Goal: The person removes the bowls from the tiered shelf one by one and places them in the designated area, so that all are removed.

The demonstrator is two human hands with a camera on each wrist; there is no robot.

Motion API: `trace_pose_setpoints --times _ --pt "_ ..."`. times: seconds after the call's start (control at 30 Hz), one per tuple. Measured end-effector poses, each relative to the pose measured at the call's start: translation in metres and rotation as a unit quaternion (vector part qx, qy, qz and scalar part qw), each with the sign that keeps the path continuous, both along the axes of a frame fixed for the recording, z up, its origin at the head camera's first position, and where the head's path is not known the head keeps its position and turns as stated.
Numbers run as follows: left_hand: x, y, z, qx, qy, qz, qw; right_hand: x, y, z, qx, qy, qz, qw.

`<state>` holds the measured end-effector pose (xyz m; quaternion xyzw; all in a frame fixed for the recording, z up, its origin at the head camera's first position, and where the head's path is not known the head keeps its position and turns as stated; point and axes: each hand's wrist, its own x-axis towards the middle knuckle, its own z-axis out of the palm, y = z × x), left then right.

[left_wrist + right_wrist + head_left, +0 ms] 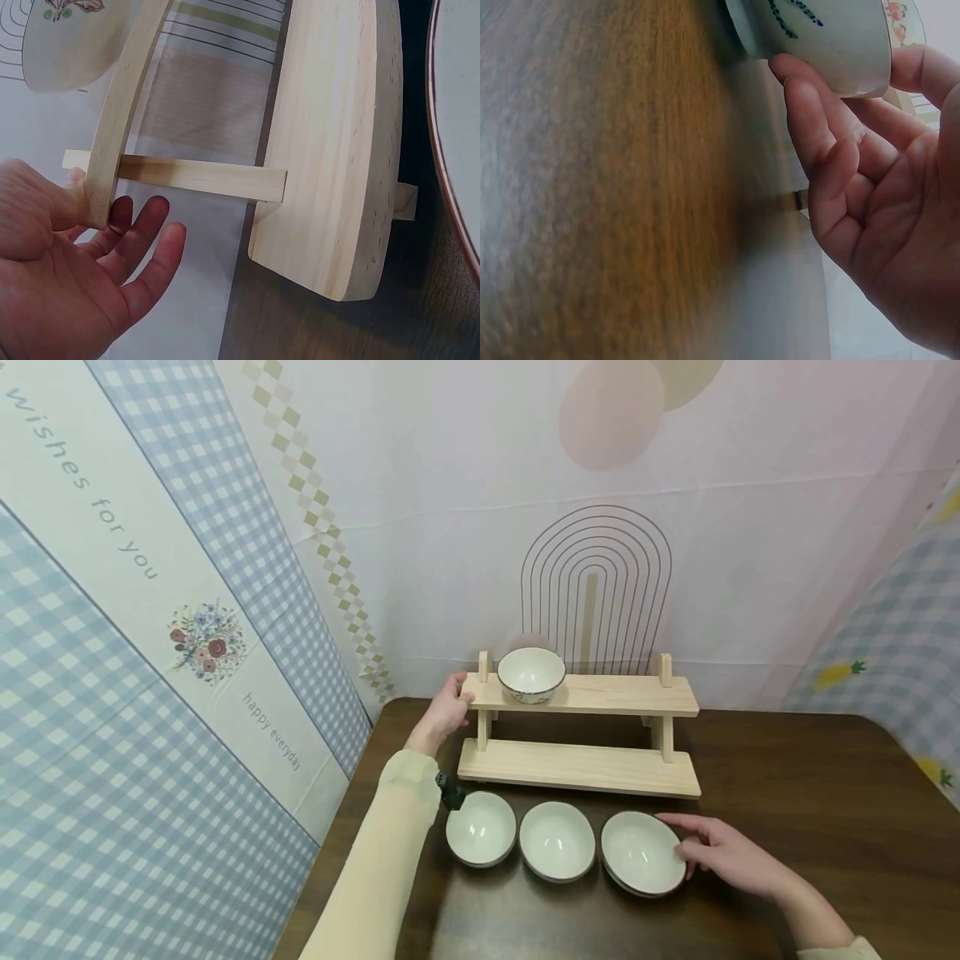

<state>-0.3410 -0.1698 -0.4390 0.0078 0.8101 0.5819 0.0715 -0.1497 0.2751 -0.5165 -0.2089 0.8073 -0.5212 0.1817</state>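
A two-tier wooden shelf (615, 693) stands at the back of the table. My left hand (447, 706) grips the left end of its upper board, and in the left wrist view the thumb lies on one face of the board with the fingers behind. On that board sits a white bowl (531, 672) with a painted outside. Three more bowls line up in front: a left bowl (482, 829), a middle bowl (557, 842) and a right bowl (643, 853). My right hand (731, 856) holds the right bowl by its side, thumb near the rim and fingers beneath.
The shelf's lower board (577, 767) lies close behind the row of bowls. Short wooden pegs (665, 670) rise from the upper board. A patterned cloth (465, 527) hangs behind the dark wooden table (795, 777), and checked cloth (150, 735) closes off the left side.
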Motion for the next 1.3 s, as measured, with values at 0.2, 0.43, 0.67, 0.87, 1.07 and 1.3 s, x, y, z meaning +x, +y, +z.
trace_pose_setpoints --times 0.2,0.43,0.67,0.87,1.07,1.3 --pt "0.0 0.0 -0.001 -0.011 0.009 -0.003 0.9999 0.003 -0.002 -0.002 0.0 0.002 0.004 1.0" --pt "0.003 -0.001 -0.001 -0.011 0.008 -0.004 0.9999 0.008 -0.006 -0.002 0.003 0.006 -0.003 1.0" --pt "0.004 -0.002 -0.002 -0.018 0.009 -0.006 0.9998 0.012 -0.01 0.002 0.021 -0.007 -0.004 1.0" --pt "0.005 -0.003 -0.004 -0.016 0.004 -0.009 0.9998 0.015 -0.011 0.002 0.025 -0.028 0.001 0.999" --pt "0.007 -0.004 -0.003 -0.002 0.002 -0.013 0.9999 0.019 -0.013 -0.001 0.024 -0.037 -0.007 0.999" --pt "0.006 -0.007 -0.004 0.005 -0.002 -0.016 0.9999 0.023 -0.013 -0.003 0.037 -0.015 -0.003 0.999"
